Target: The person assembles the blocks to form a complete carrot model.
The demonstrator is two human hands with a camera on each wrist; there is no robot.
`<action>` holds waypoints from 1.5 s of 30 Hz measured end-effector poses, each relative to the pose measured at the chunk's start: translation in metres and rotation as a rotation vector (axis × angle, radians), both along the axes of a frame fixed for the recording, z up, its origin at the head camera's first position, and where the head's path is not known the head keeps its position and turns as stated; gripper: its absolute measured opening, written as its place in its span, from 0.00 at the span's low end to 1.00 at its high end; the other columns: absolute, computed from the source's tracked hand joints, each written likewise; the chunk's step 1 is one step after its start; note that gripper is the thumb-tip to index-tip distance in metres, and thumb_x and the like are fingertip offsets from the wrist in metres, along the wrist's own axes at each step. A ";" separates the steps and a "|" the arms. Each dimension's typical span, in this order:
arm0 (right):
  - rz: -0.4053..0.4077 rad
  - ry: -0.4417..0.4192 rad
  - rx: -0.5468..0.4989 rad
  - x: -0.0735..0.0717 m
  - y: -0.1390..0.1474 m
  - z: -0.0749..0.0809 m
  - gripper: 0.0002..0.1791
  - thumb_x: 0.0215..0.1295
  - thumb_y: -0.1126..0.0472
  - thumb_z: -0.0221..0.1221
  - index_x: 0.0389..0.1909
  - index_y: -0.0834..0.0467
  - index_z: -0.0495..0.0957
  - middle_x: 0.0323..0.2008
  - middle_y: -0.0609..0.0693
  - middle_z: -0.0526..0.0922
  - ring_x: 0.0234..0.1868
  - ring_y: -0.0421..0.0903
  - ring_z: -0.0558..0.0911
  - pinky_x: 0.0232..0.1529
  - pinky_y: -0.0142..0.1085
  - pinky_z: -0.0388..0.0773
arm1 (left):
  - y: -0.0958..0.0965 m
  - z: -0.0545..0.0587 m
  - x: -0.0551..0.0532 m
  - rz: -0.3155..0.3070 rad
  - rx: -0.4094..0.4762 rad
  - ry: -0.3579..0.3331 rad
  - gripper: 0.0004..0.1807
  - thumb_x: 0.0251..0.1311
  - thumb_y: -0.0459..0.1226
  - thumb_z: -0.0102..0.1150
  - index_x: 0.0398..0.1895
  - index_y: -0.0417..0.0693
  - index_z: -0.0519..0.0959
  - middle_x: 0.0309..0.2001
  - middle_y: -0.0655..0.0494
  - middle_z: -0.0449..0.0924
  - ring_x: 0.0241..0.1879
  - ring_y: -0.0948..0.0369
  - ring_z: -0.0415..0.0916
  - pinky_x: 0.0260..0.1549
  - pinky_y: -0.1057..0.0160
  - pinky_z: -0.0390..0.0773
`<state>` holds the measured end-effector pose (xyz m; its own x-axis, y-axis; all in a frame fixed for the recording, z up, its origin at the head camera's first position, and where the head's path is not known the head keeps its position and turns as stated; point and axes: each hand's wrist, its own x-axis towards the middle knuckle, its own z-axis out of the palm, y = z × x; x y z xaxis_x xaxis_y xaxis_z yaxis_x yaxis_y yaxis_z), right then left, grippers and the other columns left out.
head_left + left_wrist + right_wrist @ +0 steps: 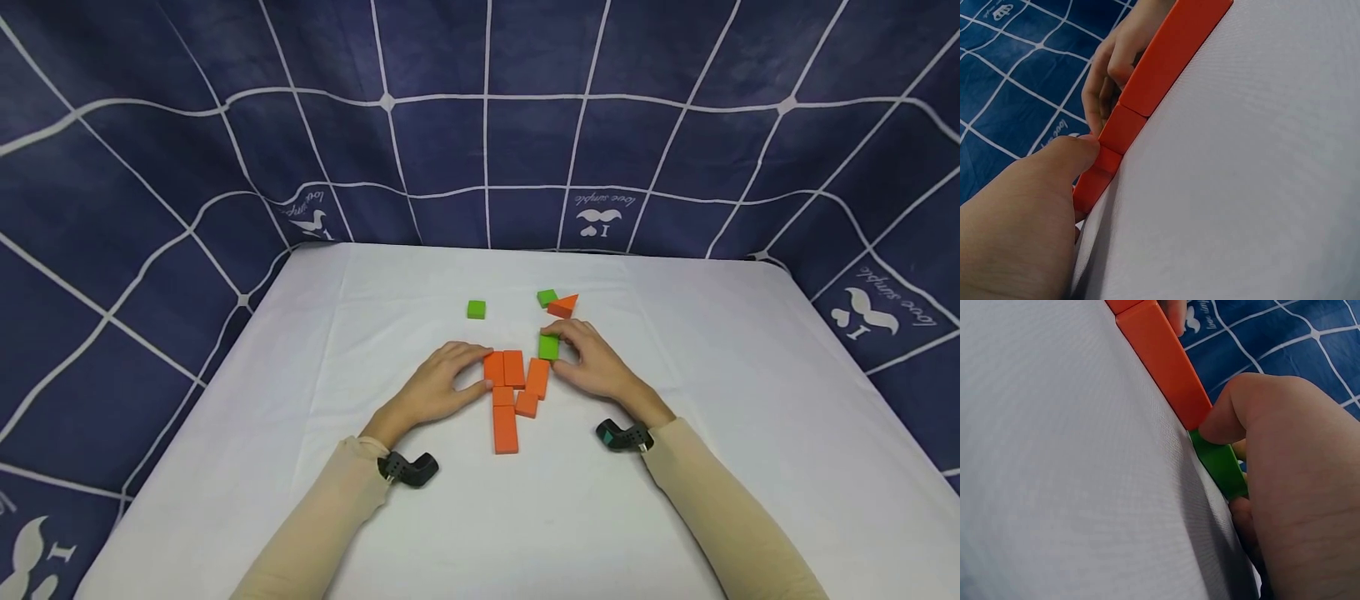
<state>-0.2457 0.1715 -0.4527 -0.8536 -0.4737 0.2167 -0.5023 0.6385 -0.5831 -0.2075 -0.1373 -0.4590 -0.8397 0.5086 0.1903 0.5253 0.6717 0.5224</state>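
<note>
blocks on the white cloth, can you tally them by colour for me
Orange blocks: 7, as far as the left hand lets me see
Green blocks: 3
Total: 10

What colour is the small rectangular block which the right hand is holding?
Green; this small rectangular block shows best in the head view.

Green block (549, 348) (white-gridded navy cloth (442, 142))
</note>
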 end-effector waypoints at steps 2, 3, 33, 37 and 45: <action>-0.002 -0.001 -0.002 0.001 0.001 -0.001 0.27 0.61 0.61 0.63 0.64 0.53 0.76 0.65 0.52 0.76 0.62 0.52 0.72 0.64 0.52 0.71 | 0.001 0.000 0.000 -0.005 -0.004 -0.003 0.32 0.69 0.55 0.60 0.73 0.54 0.73 0.69 0.56 0.75 0.71 0.56 0.67 0.73 0.49 0.65; -0.004 -0.003 -0.003 0.001 0.002 -0.001 0.27 0.61 0.61 0.63 0.63 0.53 0.77 0.65 0.52 0.76 0.61 0.51 0.72 0.64 0.51 0.71 | 0.001 0.000 0.000 -0.007 -0.007 -0.005 0.32 0.69 0.55 0.60 0.73 0.54 0.73 0.69 0.56 0.75 0.71 0.56 0.67 0.73 0.49 0.65; -0.003 -0.010 -0.009 0.000 0.000 0.000 0.27 0.61 0.61 0.63 0.64 0.52 0.76 0.66 0.52 0.75 0.64 0.52 0.72 0.66 0.52 0.71 | 0.001 0.001 -0.001 0.004 -0.008 -0.003 0.32 0.70 0.55 0.59 0.73 0.54 0.73 0.69 0.57 0.75 0.71 0.57 0.67 0.74 0.50 0.64; -0.003 -0.010 -0.005 0.001 0.000 0.000 0.27 0.62 0.61 0.63 0.64 0.53 0.76 0.66 0.53 0.75 0.63 0.53 0.72 0.65 0.53 0.71 | 0.001 0.001 -0.001 0.002 -0.006 0.001 0.32 0.70 0.55 0.60 0.72 0.54 0.73 0.69 0.57 0.75 0.71 0.56 0.67 0.73 0.49 0.65; -0.001 -0.007 -0.007 0.001 0.001 0.001 0.28 0.61 0.61 0.63 0.65 0.53 0.76 0.67 0.53 0.75 0.63 0.53 0.72 0.65 0.54 0.71 | 0.001 0.002 0.000 0.004 -0.009 -0.002 0.32 0.70 0.55 0.60 0.73 0.54 0.73 0.69 0.57 0.75 0.71 0.57 0.67 0.73 0.50 0.64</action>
